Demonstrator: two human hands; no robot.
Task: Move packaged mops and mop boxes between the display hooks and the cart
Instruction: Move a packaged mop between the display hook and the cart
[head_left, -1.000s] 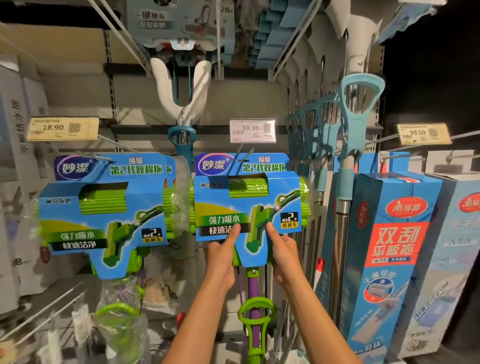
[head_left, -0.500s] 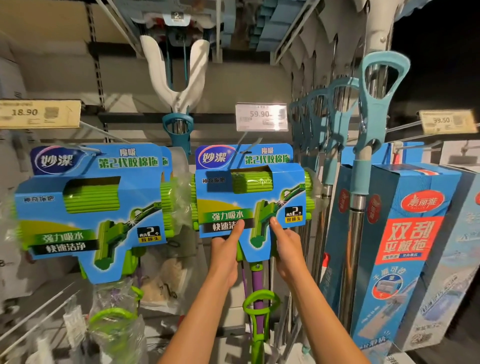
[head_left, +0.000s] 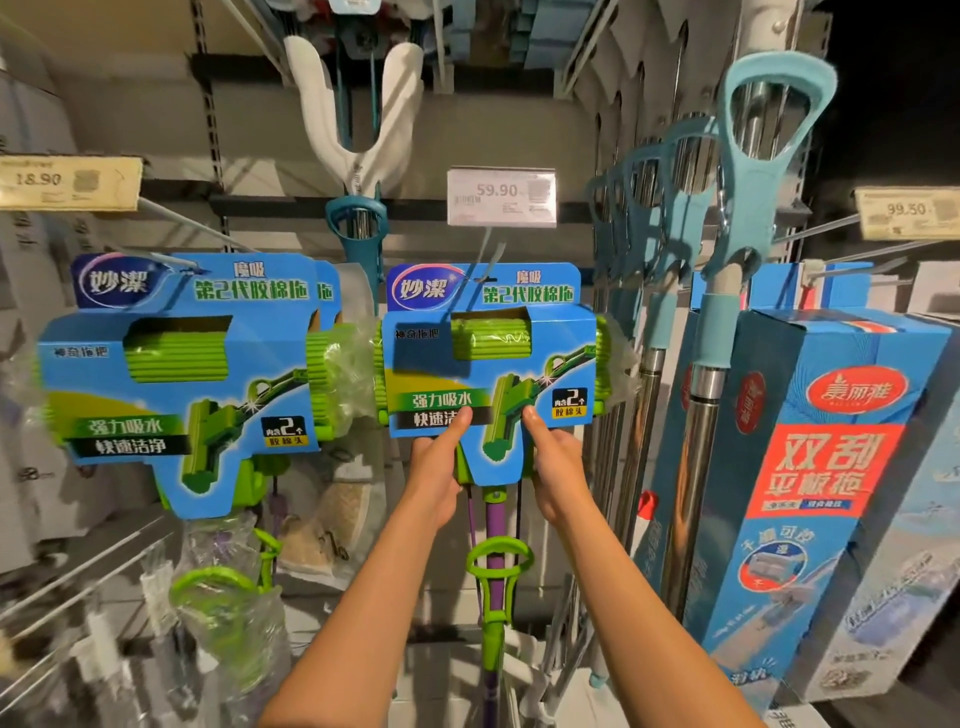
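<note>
A packaged sponge mop (head_left: 488, 364) in a blue card with a green sponge head hangs at the centre, its top at the wire display hook (head_left: 491, 260) under the 59.90 price tag. My left hand (head_left: 439, 467) grips the lower left of the card, thumb on its front. My right hand (head_left: 556, 462) grips the lower right of the same card, thumb up. The mop's purple pole and green loop handle (head_left: 496, 566) hang down between my forearms. A second identical packaged mop (head_left: 176, 384) hangs to the left.
Teal-handled steel mops (head_left: 727, 260) hang in a row to the right. Blue and red mop boxes (head_left: 815, 488) stand at the right under a 99.50 tag. A white forked mop (head_left: 358, 119) hangs above. Bare wire hooks (head_left: 78, 582) jut out at the lower left.
The view has drifted a little, so the shelf items sit slightly lower and to the right. Both hands keep the same grip on the central mop's card.
</note>
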